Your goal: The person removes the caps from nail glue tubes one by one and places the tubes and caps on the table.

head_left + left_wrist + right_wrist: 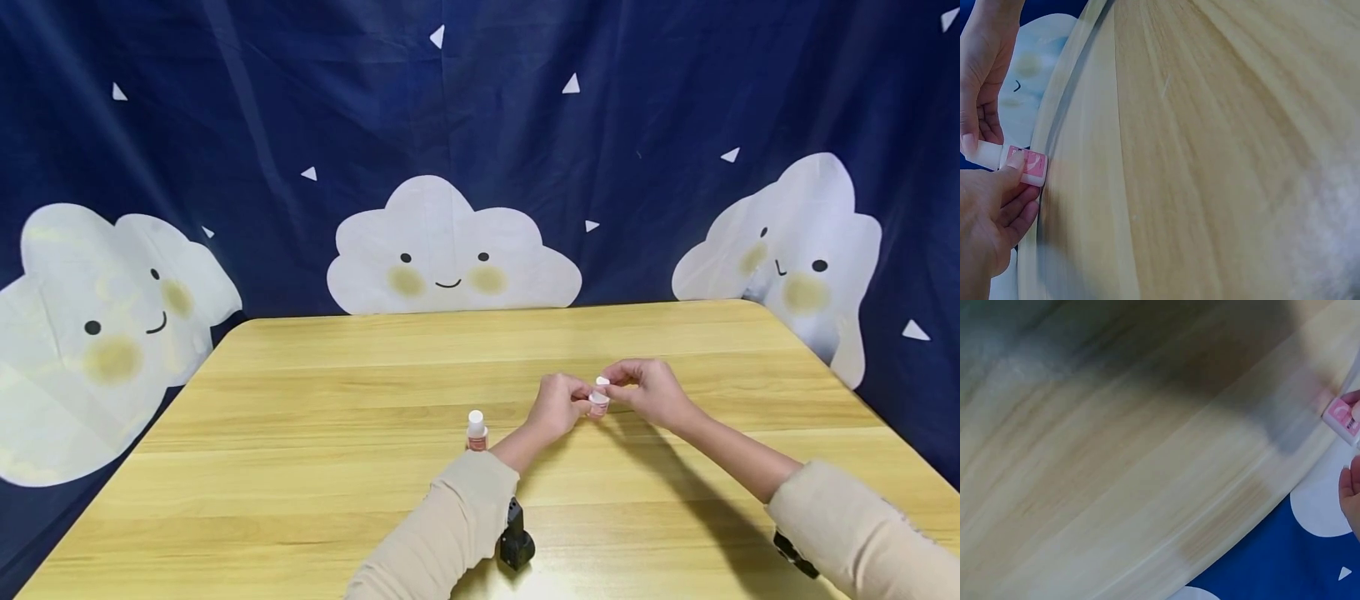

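Observation:
Toward the right of the table in the head view, my left hand [557, 405] pinches the body of a small bottle [598, 408] between thumb and fingers. From the other side my right hand [651, 393] pinches the bottle's white cap [602, 381]. The left wrist view shows the bottle's pink label [1036, 164] under the left thumb, and the cap [986, 154] at the right fingertips. Only part of the bottle [1340, 419] enters the right wrist view. A second bottle [476, 423] with a white cap and reddish label stands left of my left forearm, which hides its base.
The wooden table [315, 492] has a rounded far edge. A dark blue curtain [262, 92] with white clouds hangs behind it. A black wrist device [516, 537] sits below the left sleeve, and another [795, 557] is at the right sleeve.

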A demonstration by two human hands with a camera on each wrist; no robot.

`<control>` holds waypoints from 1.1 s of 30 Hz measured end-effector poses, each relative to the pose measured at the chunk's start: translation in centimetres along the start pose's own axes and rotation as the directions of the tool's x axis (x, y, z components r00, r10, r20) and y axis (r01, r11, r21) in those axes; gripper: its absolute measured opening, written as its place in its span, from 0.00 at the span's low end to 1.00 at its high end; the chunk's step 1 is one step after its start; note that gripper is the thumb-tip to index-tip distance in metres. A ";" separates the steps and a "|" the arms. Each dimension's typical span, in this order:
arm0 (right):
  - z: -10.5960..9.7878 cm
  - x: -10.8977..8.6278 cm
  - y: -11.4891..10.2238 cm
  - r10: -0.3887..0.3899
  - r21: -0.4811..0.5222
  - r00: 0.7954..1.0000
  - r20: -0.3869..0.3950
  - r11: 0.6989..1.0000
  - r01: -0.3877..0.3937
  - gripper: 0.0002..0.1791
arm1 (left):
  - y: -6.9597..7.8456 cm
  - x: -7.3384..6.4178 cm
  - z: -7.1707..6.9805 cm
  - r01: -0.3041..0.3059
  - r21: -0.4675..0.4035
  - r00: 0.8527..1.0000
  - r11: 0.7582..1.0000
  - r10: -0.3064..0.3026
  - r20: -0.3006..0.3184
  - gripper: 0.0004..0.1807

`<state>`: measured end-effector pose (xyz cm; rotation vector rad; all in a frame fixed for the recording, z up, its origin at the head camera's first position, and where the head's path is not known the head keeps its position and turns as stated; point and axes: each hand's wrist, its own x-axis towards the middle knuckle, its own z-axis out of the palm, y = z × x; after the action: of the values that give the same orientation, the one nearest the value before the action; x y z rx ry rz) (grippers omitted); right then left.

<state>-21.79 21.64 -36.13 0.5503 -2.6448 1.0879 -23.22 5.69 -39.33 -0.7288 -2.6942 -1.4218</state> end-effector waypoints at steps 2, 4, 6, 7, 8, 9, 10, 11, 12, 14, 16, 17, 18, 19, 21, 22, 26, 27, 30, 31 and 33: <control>0.2 -0.1 0.0 0.016 0.028 1.000 -0.017 0.999 -0.016 0.03 | -0.1 0.0 0.0 -0.003 0.012 1.000 1.000 0.003 -0.003 0.06; 0.5 -0.2 -0.1 0.038 0.053 0.998 -0.040 0.998 -0.035 0.04 | -0.1 0.0 0.1 -0.008 0.026 1.000 1.000 0.008 -0.011 0.06; 0.7 -0.3 -0.2 0.061 0.071 0.996 -0.067 0.996 -0.057 0.05 | -0.1 -0.1 0.1 -0.009 0.034 1.000 0.999 0.009 -0.017 0.06; 0.8 -0.4 -0.3 0.072 0.075 0.994 -0.080 0.995 -0.066 0.05 | -0.1 -0.1 0.1 -0.008 0.032 1.000 0.999 0.009 -0.018 0.06; 0.9 -0.4 -0.4 0.083 0.075 0.992 -0.094 0.994 -0.076 0.05 | -0.1 -0.1 0.1 -0.006 0.028 1.000 1.000 0.007 -0.019 0.06; 1.0 -0.4 -0.5 0.091 0.073 0.990 -0.106 0.994 -0.084 0.05 | -0.1 -0.1 0.1 -0.003 0.024 1.000 1.000 0.004 -0.019 0.06; 1.0 -0.5 -0.6 0.101 0.069 0.988 -0.116 0.993 -0.094 0.05 | -0.1 -0.1 0.1 -0.002 0.019 1.000 1.000 0.002 -0.019 0.06; 1.0 -0.5 -0.7 0.109 0.064 0.986 -0.124 0.993 -0.102 0.06 | -0.1 -0.1 0.1 -0.001 0.013 1.000 1.000 0.001 -0.019 0.06; 1.0 -0.5 -0.7 0.116 0.060 0.985 -0.130 0.992 -0.109 0.06 | -0.1 -0.1 0.1 0.000 0.004 1.000 1.000 0.000 -0.017 0.07; 1.1 -0.5 -0.9 0.124 0.051 0.983 -0.139 0.992 -0.118 0.05 | 0.0 -0.1 0.2 0.004 0.009 1.000 1.000 -0.004 -0.017 0.06; 1.1 -0.5 -1.0 0.126 0.041 0.982 -0.142 0.992 -0.121 0.05 | 0.0 -0.1 0.2 0.007 0.010 1.000 1.000 -0.007 -0.017 0.06; 1.0 -0.5 -1.1 0.126 0.037 0.982 -0.143 0.992 -0.122 0.05 | 0.0 -0.1 0.2 0.009 0.010 1.000 1.000 -0.009 -0.016 0.06; 1.0 -0.5 -1.2 0.127 0.032 0.982 -0.143 0.992 -0.123 0.04 | 0.0 0.0 0.2 0.009 0.007 1.000 1.000 -0.009 -0.015 0.06; 1.0 -0.5 -1.2 0.126 0.028 0.982 -0.143 0.992 -0.124 0.04 | 0.1 0.0 0.2 0.009 0.010 1.000 1.000 -0.008 -0.015 0.06; 1.0 -0.5 -1.3 0.127 0.021 0.982 -0.142 0.992 -0.126 0.05 | 0.1 0.0 0.1 0.006 0.006 1.000 1.000 -0.006 -0.013 0.06; 1.0 -0.5 -1.3 0.127 0.018 0.982 -0.140 0.992 -0.126 0.05 | 0.1 0.0 0.1 0.005 0.008 1.000 1.000 -0.005 -0.013 0.07; 1.0 -0.4 -1.2 0.114 0.003 0.985 -0.132 0.993 -0.115 0.05 | 0.0 0.0 0.1 0.001 0.014 1.000 1.000 -0.001 -0.010 0.07; 1.0 -0.4 -1.1 0.109 0.000 0.985 -0.130 0.994 -0.110 0.05 | 0.0 0.0 0.1 0.002 0.016 1.000 1.000 -0.002 -0.009 0.07; 0.9 -0.3 -0.9 0.097 -0.003 0.987 -0.126 0.995 -0.099 0.05 | 0.0 0.1 0.1 0.004 0.023 1.000 1.000 -0.004 -0.006 0.07; 0.9 -0.3 -0.9 0.093 -0.003 0.988 -0.124 0.996 -0.094 0.05 | 0.0 0.1 0.1 0.005 0.022 1.000 1.000 -0.004 -0.005 0.06; 0.8 -0.3 -0.8 0.084 -0.004 0.989 -0.118 0.996 -0.085 0.05 | 0.0 0.1 0.1 0.008 0.024 1.000 1.000 -0.008 -0.001 0.07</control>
<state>-21.24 20.60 -36.31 0.3631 -2.5895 1.0965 -23.29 5.80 -39.40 -0.7160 -2.7115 -1.3890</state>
